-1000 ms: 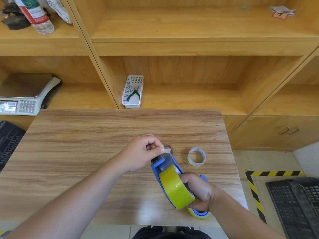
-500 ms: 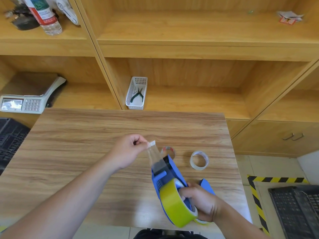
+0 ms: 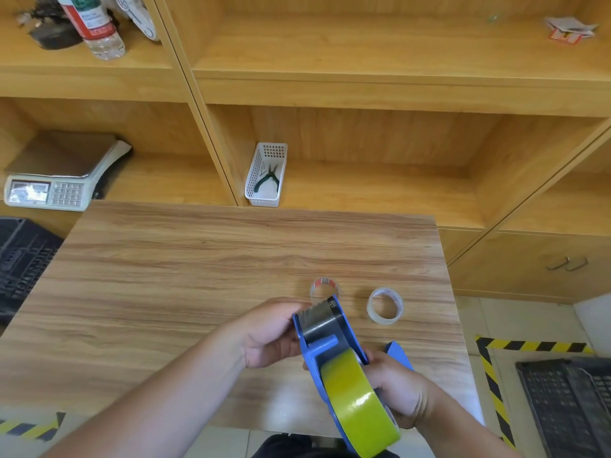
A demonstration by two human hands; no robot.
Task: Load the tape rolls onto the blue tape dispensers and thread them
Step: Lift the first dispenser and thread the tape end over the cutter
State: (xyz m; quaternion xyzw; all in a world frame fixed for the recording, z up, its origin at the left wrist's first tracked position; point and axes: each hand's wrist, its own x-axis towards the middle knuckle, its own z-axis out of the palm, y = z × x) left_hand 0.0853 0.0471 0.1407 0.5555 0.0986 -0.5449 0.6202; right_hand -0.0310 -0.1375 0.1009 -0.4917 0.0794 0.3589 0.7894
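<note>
While the right hand (image 3: 395, 390) grips the blue tape dispenser (image 3: 325, 338) above the worktop (image 3: 185, 276), its yellow roll (image 3: 358, 401) points to 6 o'clock. The left hand (image 3: 269, 332) cups the dispenser's 9 o'clock side, fingers curled.

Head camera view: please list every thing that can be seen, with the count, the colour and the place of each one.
blue tape dispenser: 1, blue, held above the table's near right part
yellow-green tape roll: 1, yellow-green, mounted on that dispenser
second blue dispenser: 1, blue, mostly hidden behind the right hand
clear tape rolls: 2, clear, on the table beyond the dispenser; one has a red-marked core
table: 1, wood
white basket: 1, white, lower shelf, holding pliers
scale: 1, white and grey, lower left shelf
bottle: 1, clear, upper left shelf
black crates: 2, floor, right and left
left hand: 1, grip at the dispenser's left side
right hand: 1, grip on the dispenser
</note>
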